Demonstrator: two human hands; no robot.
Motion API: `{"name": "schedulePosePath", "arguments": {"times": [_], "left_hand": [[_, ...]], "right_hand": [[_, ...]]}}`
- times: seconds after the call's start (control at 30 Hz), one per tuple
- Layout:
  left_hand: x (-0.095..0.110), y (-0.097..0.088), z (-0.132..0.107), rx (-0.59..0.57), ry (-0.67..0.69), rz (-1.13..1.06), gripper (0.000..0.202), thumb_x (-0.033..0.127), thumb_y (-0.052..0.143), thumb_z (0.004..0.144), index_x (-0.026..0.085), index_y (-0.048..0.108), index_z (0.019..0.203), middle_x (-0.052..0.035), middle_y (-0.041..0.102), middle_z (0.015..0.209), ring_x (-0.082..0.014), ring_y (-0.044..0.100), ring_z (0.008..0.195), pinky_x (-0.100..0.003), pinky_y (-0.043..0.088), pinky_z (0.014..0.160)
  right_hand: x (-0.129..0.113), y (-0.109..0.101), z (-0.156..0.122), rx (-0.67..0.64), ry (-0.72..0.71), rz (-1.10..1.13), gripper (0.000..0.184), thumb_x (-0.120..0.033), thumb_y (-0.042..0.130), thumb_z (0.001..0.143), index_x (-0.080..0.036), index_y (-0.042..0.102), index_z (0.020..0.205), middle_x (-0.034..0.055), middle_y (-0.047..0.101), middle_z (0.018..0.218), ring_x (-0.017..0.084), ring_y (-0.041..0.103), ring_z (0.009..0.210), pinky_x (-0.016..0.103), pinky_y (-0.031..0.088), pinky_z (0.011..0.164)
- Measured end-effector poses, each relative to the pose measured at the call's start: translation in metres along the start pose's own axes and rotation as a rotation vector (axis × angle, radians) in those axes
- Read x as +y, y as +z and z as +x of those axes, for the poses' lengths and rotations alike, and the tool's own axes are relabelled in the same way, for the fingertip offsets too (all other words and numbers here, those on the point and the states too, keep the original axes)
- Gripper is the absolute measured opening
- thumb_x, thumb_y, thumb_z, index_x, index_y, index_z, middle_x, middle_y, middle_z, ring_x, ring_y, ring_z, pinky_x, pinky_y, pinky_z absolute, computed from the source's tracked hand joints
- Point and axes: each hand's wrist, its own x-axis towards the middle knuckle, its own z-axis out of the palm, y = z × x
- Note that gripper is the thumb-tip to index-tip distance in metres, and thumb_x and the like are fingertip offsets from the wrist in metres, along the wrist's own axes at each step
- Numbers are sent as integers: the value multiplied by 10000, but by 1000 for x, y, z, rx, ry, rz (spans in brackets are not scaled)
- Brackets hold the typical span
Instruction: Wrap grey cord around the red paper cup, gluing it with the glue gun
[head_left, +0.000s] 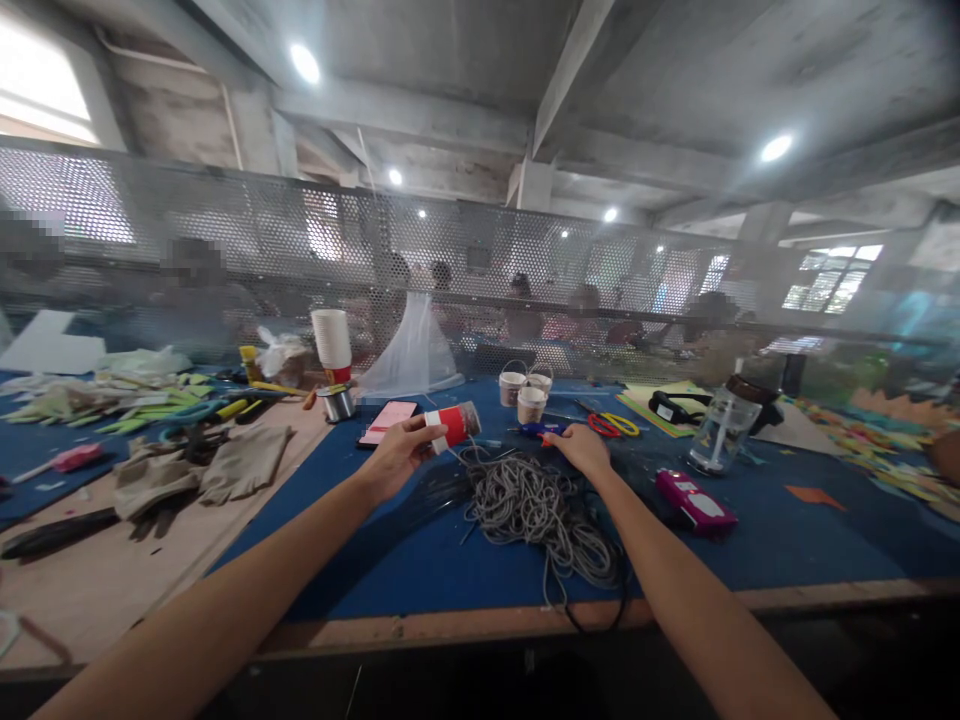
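Left hand (397,450) is closed round a red and white paper cup (454,425), tipped on its side just above the blue mat (750,540). Right hand (581,447) lies knuckles-up over a blue-handled tool (536,430), grip impossible to tell. Between and below both hands, a grey cord tangle (536,505). Just beyond the left hand, a phone (386,420); far beyond both, a perforated metal screen (225,230) under a concrete ceiling (675,70) with round lights

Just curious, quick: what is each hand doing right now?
Left hand: closed around a red-and-white cup, tipped sideways.
Right hand: at a blue-handled tool beside the grey cord; grip cannot be told.
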Motion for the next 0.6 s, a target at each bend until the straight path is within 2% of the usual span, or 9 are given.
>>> {"name": "schedulePosePath", "arguments": {"times": [0.1,0.17,0.23,0.3,0.37,0.5,0.53,0.6], "left_hand": [[2,2,-2,-5,-3,-3,376,247,863,673,118,755,1010,-101,764,905,-172,692,750,-258,545,676],[3,2,-2,-6,-7,-7,375,251,867,668,118,754,1000,-98,763,894,-172,692,744,-258,541,669],[3,2,-1,-6,-8,-10,356,255,866,669,121,753,979,-92,760,893,-168,690,741,-256,539,665],[2,1,0,2,-7,-17,343,259,865,668,128,752,964,-83,759,894,-162,688,732,-251,535,656],[2,0,1,13,-10,-27,341,266,868,661,132,752,953,-75,760,894,-157,686,720,-243,529,643],[3,0,1,33,11,-46,315,265,865,663,148,747,930,-45,759,877,-134,678,713,-218,520,641],[4,0,1,41,19,-48,307,262,865,662,154,745,924,-37,758,870,-130,675,712,-216,520,645],[3,0,1,54,34,-39,307,261,867,656,163,744,919,-31,757,870,-131,675,720,-223,525,663]], "right_hand": [[-1,-1,-3,-11,7,-69,368,-541,675,803,-181,684,728,133,722,795,292,696,828,346,454,706],[-7,-3,-8,31,-11,-111,324,-485,685,820,-162,697,826,169,727,943,313,685,951,377,464,786],[-17,-5,-13,121,-86,-126,261,-406,672,855,-155,690,924,178,706,1085,307,655,1062,395,454,873],[-33,-6,-20,162,-224,-39,197,-350,607,914,-174,676,971,135,711,1090,269,658,1056,385,453,907],[-53,-5,-28,54,-322,166,207,-358,555,955,-188,668,986,95,733,1032,231,686,977,353,476,882],[-92,3,-47,-334,-414,579,315,-466,556,960,-178,650,1045,94,758,1027,211,712,979,318,509,882],[-99,5,-52,-398,-410,624,330,-476,598,934,-178,639,1068,94,761,1035,213,716,979,316,517,873],[-109,7,-63,-436,-414,634,325,-434,695,871,-183,632,1068,80,771,987,218,725,948,313,526,842]]}}
